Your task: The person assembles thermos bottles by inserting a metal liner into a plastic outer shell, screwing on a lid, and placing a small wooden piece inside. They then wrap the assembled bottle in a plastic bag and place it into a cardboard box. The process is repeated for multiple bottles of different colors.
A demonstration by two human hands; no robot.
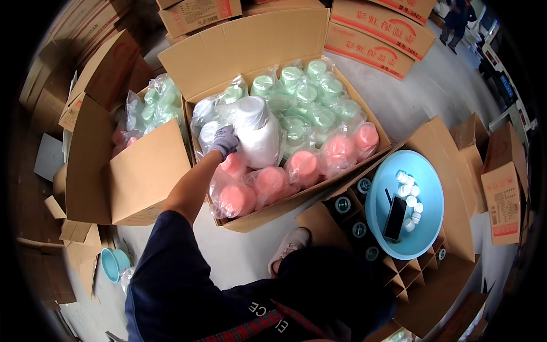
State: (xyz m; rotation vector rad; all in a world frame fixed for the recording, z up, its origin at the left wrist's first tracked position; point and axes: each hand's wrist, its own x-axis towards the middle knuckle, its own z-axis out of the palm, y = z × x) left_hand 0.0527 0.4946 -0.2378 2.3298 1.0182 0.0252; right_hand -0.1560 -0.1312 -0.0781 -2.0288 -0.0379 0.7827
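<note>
Presently, left hand [224, 141], in a grey glove, is closed around the side of a white stack of cups in a clear bag [257, 132], fingers curled onto the plastic. Bag stands tilted inside the large open carton [239, 45], at its left end. Beside it in the carton: bagged green cups [307, 97] behind, bagged pink cups [302, 165] in front. Right hand not visible.

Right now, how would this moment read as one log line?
left hand: gloved, on white wrapped stack | right hand: not in view | box: open, green and pink wrapped lids | blue basin: phone, white caps
</note>
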